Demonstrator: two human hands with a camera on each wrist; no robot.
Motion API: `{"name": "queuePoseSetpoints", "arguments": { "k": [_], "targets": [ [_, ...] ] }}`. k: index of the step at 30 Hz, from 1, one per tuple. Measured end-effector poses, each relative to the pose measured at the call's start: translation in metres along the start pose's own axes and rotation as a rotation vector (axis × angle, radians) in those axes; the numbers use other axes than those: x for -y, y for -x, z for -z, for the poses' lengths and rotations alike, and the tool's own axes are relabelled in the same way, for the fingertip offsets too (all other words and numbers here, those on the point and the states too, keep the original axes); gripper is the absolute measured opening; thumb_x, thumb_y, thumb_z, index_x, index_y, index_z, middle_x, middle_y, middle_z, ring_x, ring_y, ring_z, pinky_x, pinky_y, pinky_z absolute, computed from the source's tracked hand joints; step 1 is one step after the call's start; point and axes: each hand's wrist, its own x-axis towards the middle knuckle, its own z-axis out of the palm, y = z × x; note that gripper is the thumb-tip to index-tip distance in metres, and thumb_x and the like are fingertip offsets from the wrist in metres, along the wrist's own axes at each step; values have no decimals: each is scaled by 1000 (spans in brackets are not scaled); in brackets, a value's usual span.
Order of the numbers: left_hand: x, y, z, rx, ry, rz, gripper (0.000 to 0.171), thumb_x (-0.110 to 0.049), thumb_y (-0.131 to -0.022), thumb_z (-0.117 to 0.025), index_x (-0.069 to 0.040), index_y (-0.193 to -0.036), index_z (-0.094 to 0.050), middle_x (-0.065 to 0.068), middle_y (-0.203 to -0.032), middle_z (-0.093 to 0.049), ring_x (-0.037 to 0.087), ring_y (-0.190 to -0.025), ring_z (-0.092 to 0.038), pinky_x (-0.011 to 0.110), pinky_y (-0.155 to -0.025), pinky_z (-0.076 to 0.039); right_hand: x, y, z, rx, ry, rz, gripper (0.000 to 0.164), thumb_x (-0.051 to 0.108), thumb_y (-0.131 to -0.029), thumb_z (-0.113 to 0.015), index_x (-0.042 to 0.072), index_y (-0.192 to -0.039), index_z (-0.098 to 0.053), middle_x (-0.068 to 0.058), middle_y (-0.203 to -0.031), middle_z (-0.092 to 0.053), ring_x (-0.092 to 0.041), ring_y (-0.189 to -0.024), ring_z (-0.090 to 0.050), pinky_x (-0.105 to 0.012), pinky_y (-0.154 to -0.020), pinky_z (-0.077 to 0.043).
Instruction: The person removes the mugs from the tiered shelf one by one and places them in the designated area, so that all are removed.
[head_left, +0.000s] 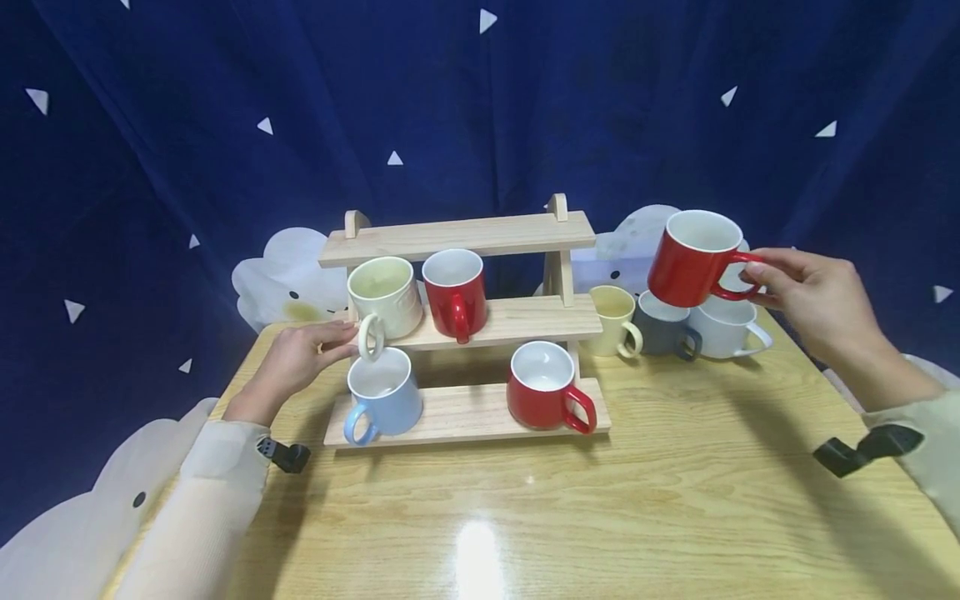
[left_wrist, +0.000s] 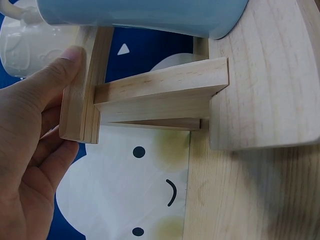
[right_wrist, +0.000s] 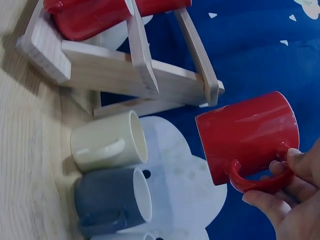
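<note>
My right hand (head_left: pixel 813 304) pinches the handle of a red mug (head_left: pixel 690 262), held upright in the air at the right, above several mugs on the table. With thumb and fingers, my left hand (left_wrist: pixel 37 130) grips the left end of the middle shelf (left_wrist: pixel 82 100) of a wooden rack. On that shelf stand a cream mug (head_left: pixel 386 296), close to the left fingertips, and a red mug (head_left: pixel 455 292). The bottom shelf (head_left: pixel 465 408) bears a light blue mug (head_left: pixel 384 396) at its left and another red mug (head_left: pixel 543 387) at its right.
Right of the rack, a yellow mug (head_left: pixel 611 321), a dark grey mug (head_left: pixel 660 325) and a white mug (head_left: pixel 723 329) stand in a row on the wooden table (head_left: pixel 525 517). The rack's top shelf (head_left: pixel 457 237) holds no mugs. Behind hangs a dark blue curtain (head_left: pixel 480 100).
</note>
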Motion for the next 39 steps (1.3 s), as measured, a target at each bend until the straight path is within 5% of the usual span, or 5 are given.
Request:
{"name": "queuePoseSetpoints", "arguments": {
  "k": [12, 18, 22, 33, 39],
  "targets": [
    [0, -1, -1, -30, 4, -37, 34, -21, -82, -81, -7, -112, -74, 16, -115, -68, 37, -109, -64, 55, -90, -50, -25, -9, 19, -116, -67, -54, 49, 28, -96, -60, -3, -133, -55, 27, -87, -62, 10, -74, -61, -13, -64, -54],
    [0, -1, 0, -47, -2, -48, 34, -20, -80, -82, -7, -111, -74, 15, -113, -69, 36, -109, -64, 54, -90, -50, -38, -12, 30, -158, -200, -34, 14, 21, -94, -64, 23, -106, -70, 26, -79, -66, 8, -72, -62, -13, -62, -54],
    [0, -1, -1, -47, 1, -49, 34, -20, -79, -82, -7, -110, -75, 15, -113, -69, 36, -107, -65, 54, -88, -52, -45, -14, 35, -173, -234, -55, 13, 18, -93, -65, 30, -95, -69, 26, -77, -66, 7, -71, -63, -13, -62, -54],
    [0, -1, 0, -23, 10, -37, 35, -21, -82, -80, -6, -113, -73, 15, -112, -70, 37, -112, -62, 55, -93, -48, -67, -17, 45, -208, -264, -90, 19, 14, -94, -64, 32, -91, -68, 27, -73, -65, 7, -64, -64, -12, -58, -53],
    [0, 0, 0, -5, 11, -10, 37, -23, -83, -79, -7, -116, -72, 14, -114, -69, 36, -113, -62, 55, -94, -48, -79, -16, 50, -220, -469, -63, 22, 6, -93, -65, 25, -87, -71, 19, -76, -68, 5, -66, -66, -13, -59, -54]
  ]
}}
